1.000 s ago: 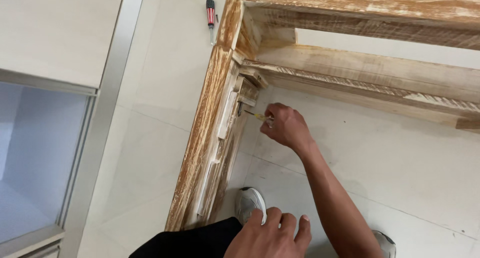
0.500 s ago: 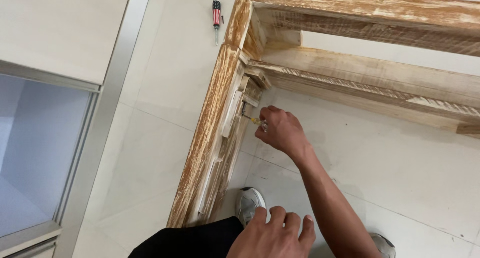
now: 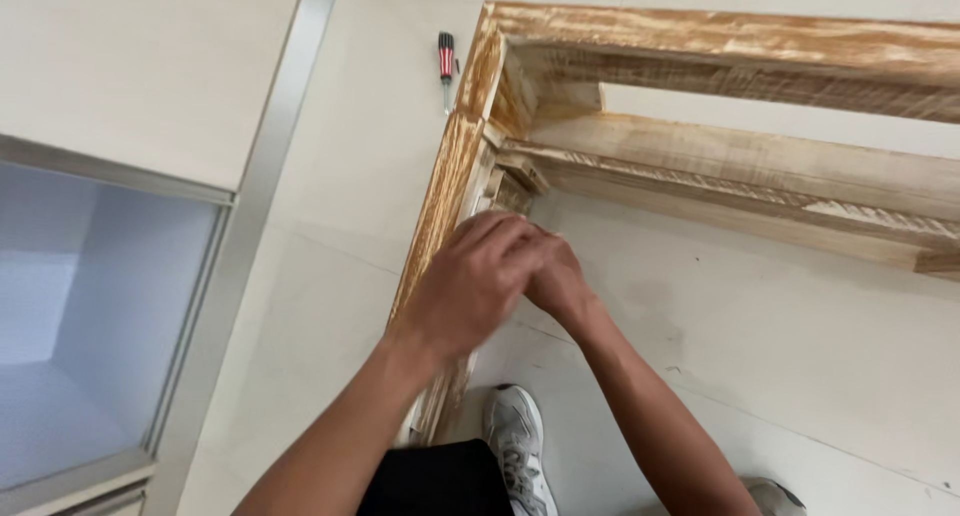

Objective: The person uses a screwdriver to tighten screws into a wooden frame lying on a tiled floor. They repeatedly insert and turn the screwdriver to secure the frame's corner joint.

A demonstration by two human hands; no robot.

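A worn, whitewashed wooden frame [image 3: 440, 206] lies on the pale tiled floor, with its corner at the top centre. My left hand [image 3: 465, 286] reaches over the frame's left rail, fingers curled, and covers part of my right hand [image 3: 558, 276]. My right hand presses against the inner side of that rail, just below small wooden blocks [image 3: 510, 186] in the corner. Its fingers are hidden, so I cannot see whether either hand holds anything.
A red and black screwdriver [image 3: 446, 61] lies on the floor just outside the frame's corner. My grey shoe [image 3: 517, 441] stands inside the frame, and another shoe [image 3: 775, 496] is at the bottom right. A metal-framed glass panel [image 3: 100, 316] is at the left.
My left hand has come up from my knee to the frame's left rail and now overlaps my right hand. My right hand has stayed at the inner side of the rail.
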